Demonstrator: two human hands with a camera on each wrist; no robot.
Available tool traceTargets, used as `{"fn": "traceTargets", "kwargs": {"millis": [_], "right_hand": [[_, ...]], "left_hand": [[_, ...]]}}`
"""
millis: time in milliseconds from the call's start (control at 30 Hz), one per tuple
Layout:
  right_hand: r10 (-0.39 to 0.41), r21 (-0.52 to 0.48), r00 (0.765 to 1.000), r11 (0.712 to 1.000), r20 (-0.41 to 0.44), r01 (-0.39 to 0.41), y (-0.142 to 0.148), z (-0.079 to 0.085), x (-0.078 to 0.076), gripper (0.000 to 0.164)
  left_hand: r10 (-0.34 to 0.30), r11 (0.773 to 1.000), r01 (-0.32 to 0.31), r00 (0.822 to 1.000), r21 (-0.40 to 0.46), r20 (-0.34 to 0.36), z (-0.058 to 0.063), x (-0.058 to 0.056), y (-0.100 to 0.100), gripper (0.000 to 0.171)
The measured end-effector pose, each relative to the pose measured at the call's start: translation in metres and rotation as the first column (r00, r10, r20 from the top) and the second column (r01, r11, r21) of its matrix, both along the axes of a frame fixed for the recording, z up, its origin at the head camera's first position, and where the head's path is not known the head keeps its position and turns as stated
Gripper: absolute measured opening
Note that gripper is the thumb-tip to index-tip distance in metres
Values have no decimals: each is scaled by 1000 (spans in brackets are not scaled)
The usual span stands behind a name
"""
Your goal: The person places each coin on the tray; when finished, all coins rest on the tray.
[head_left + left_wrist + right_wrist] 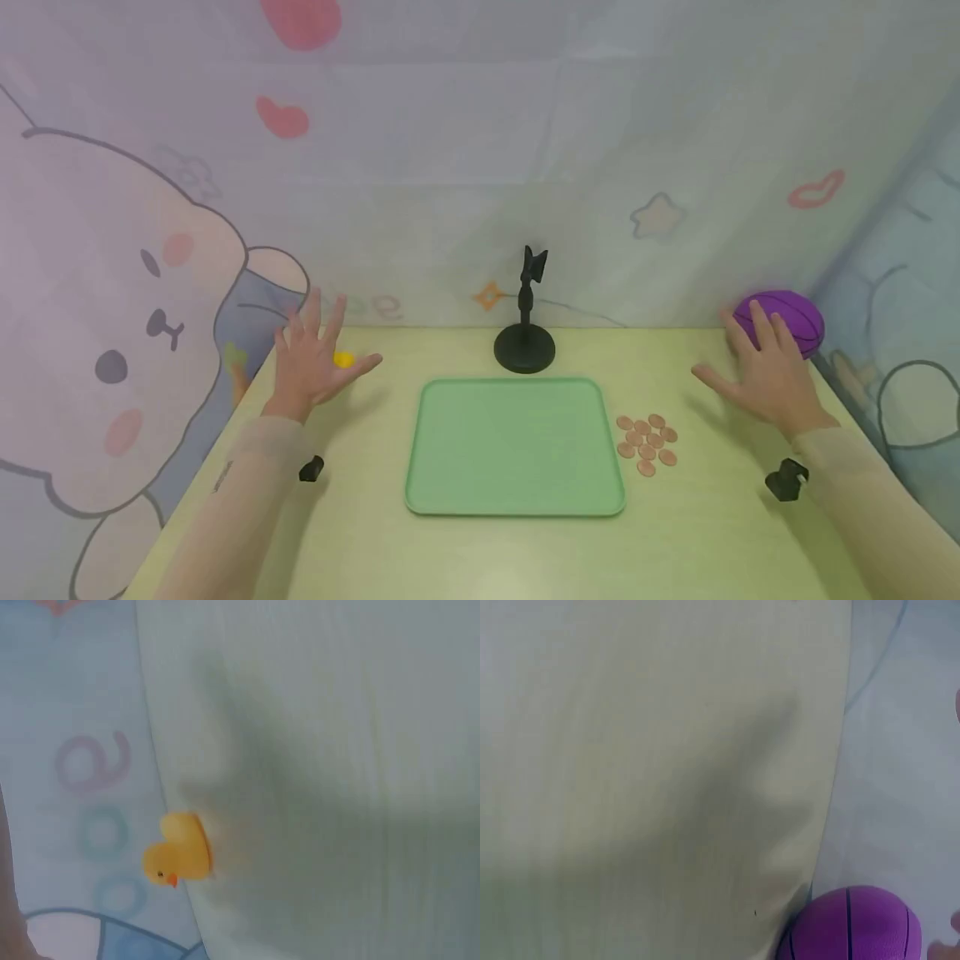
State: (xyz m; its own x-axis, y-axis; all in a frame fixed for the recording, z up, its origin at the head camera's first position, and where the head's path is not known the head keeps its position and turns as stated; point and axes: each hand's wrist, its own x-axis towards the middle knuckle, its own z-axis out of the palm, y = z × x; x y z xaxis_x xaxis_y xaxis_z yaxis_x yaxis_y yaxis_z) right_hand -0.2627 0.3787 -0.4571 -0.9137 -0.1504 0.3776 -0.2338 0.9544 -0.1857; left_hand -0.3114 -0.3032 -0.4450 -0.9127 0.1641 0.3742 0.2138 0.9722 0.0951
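My left hand (309, 358) hovers over the table's left side with its fingers spread, holding nothing. Partly hidden behind it in the head view is a yellow rubber duck (180, 851), which the left wrist view shows whole near the table's back edge. On the other side my right hand (772, 379) is also spread and holds nothing. It overlaps a purple ball (791, 317) with black lines at the back right corner; the right wrist view shows part of that ball (855, 926). Both hands cast shadows on the tabletop.
A green tray (513, 450) lies mid-table. Right of it, several copper-coloured coins (647, 442) lie in a loose cluster. Behind the tray stands a black stand (525, 346) with a clip on top. A printed cloth (450, 125) hangs along the table's back edge.
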Motion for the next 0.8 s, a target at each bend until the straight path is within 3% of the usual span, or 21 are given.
{"fn": "traceTargets", "kwargs": {"millis": [200,300,367,433,600,667,800], "right_hand": [[194,-69,978,980,76,-189,-10,-12,12,76],[282,-71,951,959,131,-275,-15,-22,15,61],[319,-80,930,948,185,-309,-19,-26,17,54],[351,-112,903,936,246,-333,-22,-29,17,48],[417,-210,838,907,350,-364,-29,-31,16,31],[432,-234,824,900,368,-367,-32,-31,17,24],[451,-264,797,890,402,-371,-37,-28,20,17]], "left_hand": [[-128,985,123,991,122,35,-7,16,20,111],[-164,967,137,980,217,114,-13,28,30,112],[-186,952,127,963,280,197,-18,37,36,112],[-224,932,119,932,342,284,-22,44,41,111],[-358,887,150,819,436,448,-34,55,48,104],[-415,873,197,782,447,466,-38,57,48,102],[-508,830,280,736,482,447,-44,59,47,97]]}}
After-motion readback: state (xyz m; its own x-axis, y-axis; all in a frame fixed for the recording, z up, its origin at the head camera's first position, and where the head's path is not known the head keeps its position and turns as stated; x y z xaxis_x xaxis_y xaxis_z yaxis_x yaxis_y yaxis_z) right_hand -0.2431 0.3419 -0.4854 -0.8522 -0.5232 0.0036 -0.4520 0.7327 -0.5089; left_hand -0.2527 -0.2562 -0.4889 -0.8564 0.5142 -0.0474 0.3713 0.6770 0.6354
